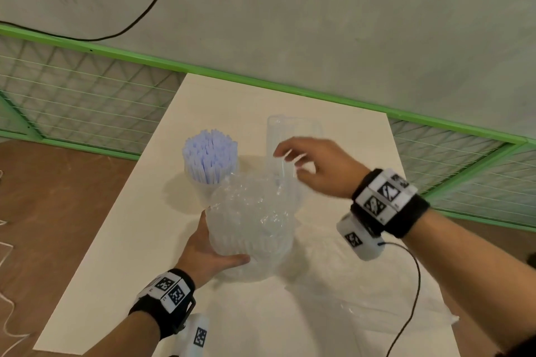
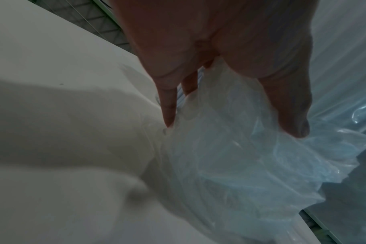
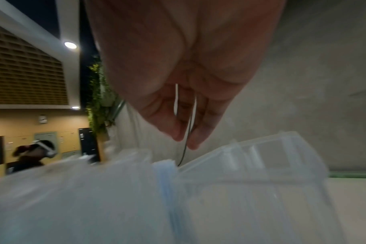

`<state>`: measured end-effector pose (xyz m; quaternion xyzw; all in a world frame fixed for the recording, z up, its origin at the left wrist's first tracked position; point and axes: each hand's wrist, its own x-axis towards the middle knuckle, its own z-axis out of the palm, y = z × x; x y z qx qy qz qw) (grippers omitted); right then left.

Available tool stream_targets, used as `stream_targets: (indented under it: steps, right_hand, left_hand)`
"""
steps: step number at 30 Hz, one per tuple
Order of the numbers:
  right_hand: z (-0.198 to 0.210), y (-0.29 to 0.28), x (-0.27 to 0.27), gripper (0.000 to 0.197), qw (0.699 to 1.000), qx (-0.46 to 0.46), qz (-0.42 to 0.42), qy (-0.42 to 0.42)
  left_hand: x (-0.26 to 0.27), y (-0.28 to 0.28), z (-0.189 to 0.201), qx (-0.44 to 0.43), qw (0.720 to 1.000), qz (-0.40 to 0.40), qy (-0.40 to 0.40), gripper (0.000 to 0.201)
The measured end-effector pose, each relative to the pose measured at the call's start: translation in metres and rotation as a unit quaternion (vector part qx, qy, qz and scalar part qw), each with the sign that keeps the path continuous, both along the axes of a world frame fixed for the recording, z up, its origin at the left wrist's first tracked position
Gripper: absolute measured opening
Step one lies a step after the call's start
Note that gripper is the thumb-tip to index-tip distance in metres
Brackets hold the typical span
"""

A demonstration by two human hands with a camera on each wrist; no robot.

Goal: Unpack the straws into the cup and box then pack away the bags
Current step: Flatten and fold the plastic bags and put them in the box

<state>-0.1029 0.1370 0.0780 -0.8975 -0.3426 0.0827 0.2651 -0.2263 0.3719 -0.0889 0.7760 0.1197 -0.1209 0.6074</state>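
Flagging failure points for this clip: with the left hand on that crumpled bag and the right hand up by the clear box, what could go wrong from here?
1. The crumpled bag stands right against the cup of straws; dragging it could tip the cup.
2. The right hand hovers open at the tall clear box, which might topple if knocked.
3. The left hand holds slippery film, so its grip may slide.

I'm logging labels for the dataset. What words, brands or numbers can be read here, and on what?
No readable text in any view.
Wristbands on the left hand and right hand: black-and-white coded squares only.
Bag, cup, box: plain.
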Motion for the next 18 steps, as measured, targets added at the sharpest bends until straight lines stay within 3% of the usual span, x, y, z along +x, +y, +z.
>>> stream_targets:
  steps: [4,10,13,18]
  right_hand:
    - [-0.023,0.0,-0.036,0.071,0.996,-0.057,0.055,0.048]
    - [-0.039,0.0,-0.041,0.044,0.999,0.0,0.018,-0.026]
    - [-0.044,0.002,-0.041,0.037,0.999,0.024,0.02,-0.023]
    - [-0.048,0.007,-0.042,0.033,0.997,0.056,0.043,0.0]
  left_hand:
    - [0.001,0.0,-0.002,-0.012,1.0,0.005,0.002,0.112]
    - [0.0,-0.001,0.002,-0.016,1.0,0.002,0.002,0.118]
    - [-0.001,-0.001,0.002,-0.012,1.0,-0.004,0.003,0.114]
    - [0.0,0.001,0.003,-0.018,1.0,-0.008,0.014,0.13]
